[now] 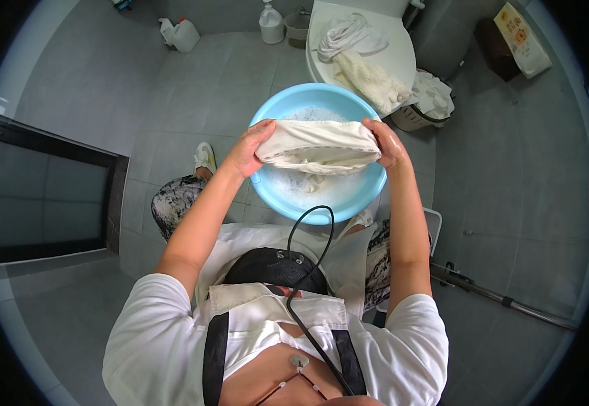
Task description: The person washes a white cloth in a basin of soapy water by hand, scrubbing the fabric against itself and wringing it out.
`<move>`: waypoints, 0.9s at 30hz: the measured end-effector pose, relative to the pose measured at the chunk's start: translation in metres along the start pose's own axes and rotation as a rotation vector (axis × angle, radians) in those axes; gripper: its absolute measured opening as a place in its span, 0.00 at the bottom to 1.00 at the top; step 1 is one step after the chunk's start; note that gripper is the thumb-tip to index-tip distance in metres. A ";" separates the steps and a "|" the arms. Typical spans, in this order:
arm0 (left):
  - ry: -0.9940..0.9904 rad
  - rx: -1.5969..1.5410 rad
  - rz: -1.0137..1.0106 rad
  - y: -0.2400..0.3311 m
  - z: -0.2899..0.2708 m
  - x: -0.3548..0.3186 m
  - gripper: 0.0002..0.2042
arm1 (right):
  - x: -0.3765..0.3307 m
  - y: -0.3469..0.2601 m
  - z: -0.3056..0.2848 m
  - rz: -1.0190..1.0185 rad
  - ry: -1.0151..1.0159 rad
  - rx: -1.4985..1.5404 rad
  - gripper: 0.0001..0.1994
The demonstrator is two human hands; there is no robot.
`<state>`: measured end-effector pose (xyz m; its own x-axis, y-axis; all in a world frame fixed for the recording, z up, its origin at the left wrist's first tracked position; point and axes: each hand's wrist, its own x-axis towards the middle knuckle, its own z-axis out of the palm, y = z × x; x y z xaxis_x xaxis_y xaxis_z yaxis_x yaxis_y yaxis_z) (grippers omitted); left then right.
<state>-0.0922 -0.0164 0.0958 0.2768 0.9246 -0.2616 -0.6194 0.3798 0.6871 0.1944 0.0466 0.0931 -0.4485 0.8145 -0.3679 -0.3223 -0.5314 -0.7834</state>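
Note:
My left hand (248, 147) and my right hand (388, 144) each grip one end of a wet cream-white cloth (318, 145), stretched between them above a light blue basin (271, 108). Soapy white foam (338, 186) fills the basin, and part of the cloth hangs down into it. The basin stands on the grey tiled floor between my knees.
A closed white toilet lid (392, 57) behind the basin carries two bundled white cloths (352, 37). More white laundry sits in a small basket (430, 101) to its right. White detergent jugs (181, 34) stand at the far wall. A mop handle (504, 298) lies at the right.

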 end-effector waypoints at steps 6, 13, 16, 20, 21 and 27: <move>-0.028 0.039 0.026 0.006 -0.001 0.001 0.12 | 0.004 0.003 -0.004 -0.071 -0.170 0.125 0.11; 0.098 0.701 0.081 0.011 -0.010 0.015 0.11 | -0.009 -0.004 0.017 -0.140 -0.275 0.209 0.11; 0.360 1.844 0.659 -0.007 -0.010 0.029 0.09 | -0.006 0.000 0.018 -0.115 -0.384 0.102 0.09; 0.476 1.305 0.285 -0.033 0.007 0.052 0.10 | -0.012 0.008 0.037 0.007 -0.406 0.026 0.09; 0.408 0.667 0.134 -0.041 0.011 0.051 0.15 | -0.014 0.009 0.045 0.018 -0.406 0.007 0.10; 0.264 -0.060 -0.067 -0.065 0.025 0.044 0.24 | -0.009 0.018 0.049 0.000 -0.265 -0.122 0.18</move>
<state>-0.0211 -0.0015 0.0569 0.1221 0.8697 -0.4783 -0.6510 0.4339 0.6228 0.1518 0.0182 0.1071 -0.6555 0.7171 -0.2369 -0.2271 -0.4863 -0.8437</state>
